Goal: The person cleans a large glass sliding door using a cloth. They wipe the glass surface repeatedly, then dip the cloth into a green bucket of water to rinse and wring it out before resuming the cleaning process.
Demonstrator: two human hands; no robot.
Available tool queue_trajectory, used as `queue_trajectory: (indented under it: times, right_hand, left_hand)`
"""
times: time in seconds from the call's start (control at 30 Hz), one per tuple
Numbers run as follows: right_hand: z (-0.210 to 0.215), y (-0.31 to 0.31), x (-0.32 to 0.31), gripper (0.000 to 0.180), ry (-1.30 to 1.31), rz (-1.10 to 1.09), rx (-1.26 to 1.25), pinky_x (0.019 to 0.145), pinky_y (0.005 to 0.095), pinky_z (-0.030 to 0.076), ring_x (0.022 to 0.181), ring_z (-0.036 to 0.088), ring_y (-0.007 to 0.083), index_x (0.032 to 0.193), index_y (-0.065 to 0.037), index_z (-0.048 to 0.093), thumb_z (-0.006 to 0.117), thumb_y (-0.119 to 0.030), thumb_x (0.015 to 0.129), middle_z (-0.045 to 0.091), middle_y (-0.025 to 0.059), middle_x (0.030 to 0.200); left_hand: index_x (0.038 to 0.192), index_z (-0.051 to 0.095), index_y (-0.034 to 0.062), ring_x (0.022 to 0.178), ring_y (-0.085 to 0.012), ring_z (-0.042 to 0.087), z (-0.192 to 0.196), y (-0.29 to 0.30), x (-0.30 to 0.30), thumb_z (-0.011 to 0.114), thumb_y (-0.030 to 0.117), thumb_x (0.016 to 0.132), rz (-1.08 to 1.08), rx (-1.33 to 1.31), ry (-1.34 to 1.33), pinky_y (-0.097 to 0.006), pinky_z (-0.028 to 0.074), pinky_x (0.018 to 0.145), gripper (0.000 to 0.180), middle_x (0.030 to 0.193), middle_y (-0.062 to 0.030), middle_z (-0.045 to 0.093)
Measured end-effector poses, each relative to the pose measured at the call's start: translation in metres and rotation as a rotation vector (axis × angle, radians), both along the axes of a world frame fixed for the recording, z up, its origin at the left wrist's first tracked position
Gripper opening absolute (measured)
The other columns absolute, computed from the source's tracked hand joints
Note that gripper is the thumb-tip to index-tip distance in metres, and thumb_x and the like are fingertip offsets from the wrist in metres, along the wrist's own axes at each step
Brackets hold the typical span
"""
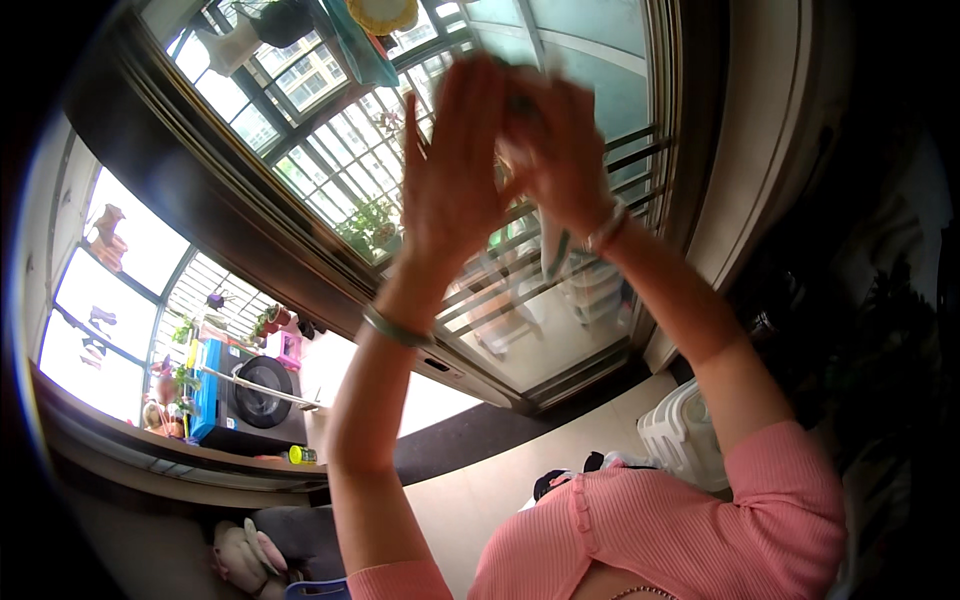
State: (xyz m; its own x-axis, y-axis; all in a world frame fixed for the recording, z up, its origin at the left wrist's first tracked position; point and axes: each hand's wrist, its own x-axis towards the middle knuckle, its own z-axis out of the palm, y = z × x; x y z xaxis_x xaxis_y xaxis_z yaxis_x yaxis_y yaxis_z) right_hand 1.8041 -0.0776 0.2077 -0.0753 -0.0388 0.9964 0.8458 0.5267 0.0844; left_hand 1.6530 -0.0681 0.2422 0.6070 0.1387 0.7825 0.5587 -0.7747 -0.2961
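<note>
Both my arms reach up in front of a sliding glass door (590,325) with a dark frame. My left hand (455,165), with a bangle at its wrist, has its fingers stretched upward and the outer one spread from the rest. Close beside it on the right is my right hand (568,150), wearing a bracelet. Its fingers are smeared by motion, and a dark, blurred patch lies between the two hands. Whether anything is held there cannot be made out. Both hands overlap the door's glass; contact with it is unclear.
Through the opening at left, a blue-sided washing machine (262,392) stands among potted plants, with a white pole across it. A white plastic basket (685,435) sits by the wall at right. Soft toys (245,555) lie at lower left. Laundry hangs above outside.
</note>
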Motion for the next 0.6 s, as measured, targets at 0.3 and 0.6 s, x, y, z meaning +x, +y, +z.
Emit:
queue_trajectory:
  times: [0.3, 0.6]
  right_hand:
    - [-0.230, -0.061, 0.001, 0.026, 0.006, -0.005, -0.717, 0.082, 0.0355, 0.055, 0.108, 0.054, 0.0239, 0.104, -0.019, 0.072, 0.074, -0.017, 0.078, 0.058, -0.0034, 0.118]
    - [-0.204, -0.065, 0.000, 0.026, 0.039, 0.018, -0.753, 0.080, 0.0382, 0.054, 0.104, 0.054, 0.0265, 0.098, -0.013, 0.072, 0.079, -0.017, 0.073, 0.058, -0.0015, 0.119]
  left_hand:
    - [0.147, 0.044, 0.0132, 0.149, -0.0309, 0.023, -0.239, -0.052, -0.096, 0.070, 0.040, 0.088, 0.484, -0.194, -0.084, -0.057, 0.006, 0.118, 0.070, 0.159, -0.0178, 0.028]
    - [0.154, 0.030, 0.0136, 0.150, -0.0408, 0.011, -0.212, -0.023, -0.125, 0.062, 0.058, 0.088, 0.740, -0.163, -0.527, -0.055, 0.008, 0.119, 0.085, 0.161, -0.0276, 0.009]
